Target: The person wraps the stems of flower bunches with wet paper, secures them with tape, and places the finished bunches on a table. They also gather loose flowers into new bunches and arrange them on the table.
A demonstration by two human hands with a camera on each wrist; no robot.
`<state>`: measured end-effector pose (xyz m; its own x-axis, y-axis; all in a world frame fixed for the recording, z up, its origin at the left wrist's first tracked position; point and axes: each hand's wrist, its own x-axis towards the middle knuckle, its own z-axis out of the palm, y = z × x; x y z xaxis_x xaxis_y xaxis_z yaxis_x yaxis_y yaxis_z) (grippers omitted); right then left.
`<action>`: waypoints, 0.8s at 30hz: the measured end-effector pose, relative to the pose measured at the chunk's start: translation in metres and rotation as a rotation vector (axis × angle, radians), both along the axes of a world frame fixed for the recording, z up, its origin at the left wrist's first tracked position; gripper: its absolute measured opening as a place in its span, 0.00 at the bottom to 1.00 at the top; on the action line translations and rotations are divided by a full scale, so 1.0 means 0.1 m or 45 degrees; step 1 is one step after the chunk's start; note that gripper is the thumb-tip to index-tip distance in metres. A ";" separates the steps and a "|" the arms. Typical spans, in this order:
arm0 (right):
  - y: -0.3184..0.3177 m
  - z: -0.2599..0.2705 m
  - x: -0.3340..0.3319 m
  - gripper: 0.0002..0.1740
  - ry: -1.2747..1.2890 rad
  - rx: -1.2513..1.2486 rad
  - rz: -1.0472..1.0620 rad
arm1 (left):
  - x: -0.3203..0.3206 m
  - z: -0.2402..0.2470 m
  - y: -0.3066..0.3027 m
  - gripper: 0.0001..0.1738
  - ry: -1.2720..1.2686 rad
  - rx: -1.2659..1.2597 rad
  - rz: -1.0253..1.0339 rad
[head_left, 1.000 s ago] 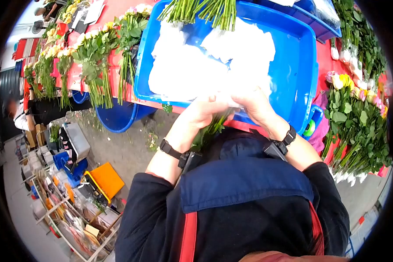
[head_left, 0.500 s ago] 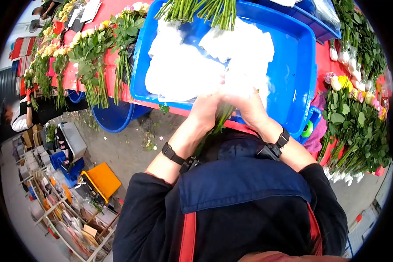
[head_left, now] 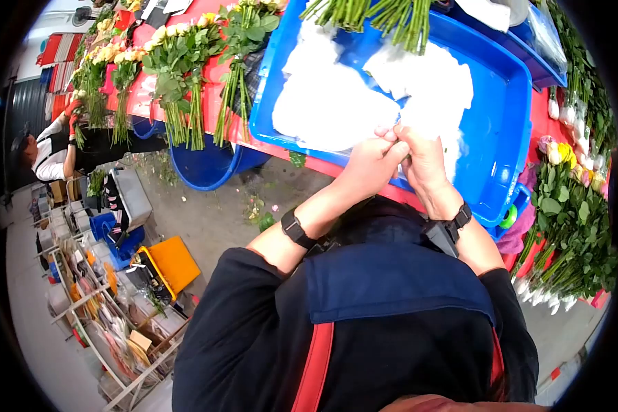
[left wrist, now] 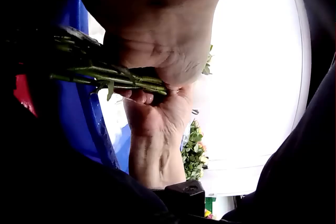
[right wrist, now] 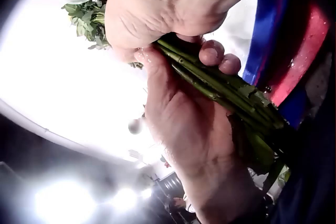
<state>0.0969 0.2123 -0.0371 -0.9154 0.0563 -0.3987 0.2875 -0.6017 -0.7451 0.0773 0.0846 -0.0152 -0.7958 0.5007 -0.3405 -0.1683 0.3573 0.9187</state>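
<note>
My left hand (head_left: 372,163) and right hand (head_left: 424,159) meet over the front rim of a blue tray (head_left: 498,120). Both grip a small bunch of green flower stems (right wrist: 210,87), also seen in the left wrist view (left wrist: 134,79). The cut ends sit between thumbs and palms; the stems slope down toward my body, where leaves show dark. From above, the hands hide the bunch. White, overexposed soft material (head_left: 323,113) lies in the tray just beyond my fingers. Another bundle of stems (head_left: 402,24) rests over the tray's far side.
Roses with long stems (head_left: 178,86) line the red table's left part. More roses (head_left: 563,199) lie on the right, some with white-wrapped ends. A blue tub (head_left: 202,165) stands below the table edge. A person (head_left: 48,158) handles flowers at far left.
The head view has shifted, so the tray sits farther right. My hands have drawn closer together at the fingertips. The stems glimpsed beneath them half a second ago are now hidden in the head view.
</note>
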 end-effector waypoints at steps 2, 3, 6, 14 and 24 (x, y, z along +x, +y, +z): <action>-0.11 0.01 -0.12 0.15 0.025 -0.044 0.065 | -0.13 0.14 -0.17 0.18 -0.062 -0.076 0.008; -0.17 0.01 -0.18 0.16 0.043 -0.062 0.106 | -0.22 0.21 -0.28 0.18 -0.094 -0.109 0.013; -0.37 0.02 -0.35 0.21 0.132 0.265 0.032 | -0.55 0.19 -0.78 0.15 -0.339 0.060 0.150; -1.32 0.15 -0.71 0.21 0.297 2.041 0.733 | -1.20 0.16 -1.78 0.16 -0.461 0.256 0.380; -1.00 0.22 -0.59 0.10 0.014 1.263 0.357 | -1.18 0.23 -2.07 0.14 -0.540 0.334 0.145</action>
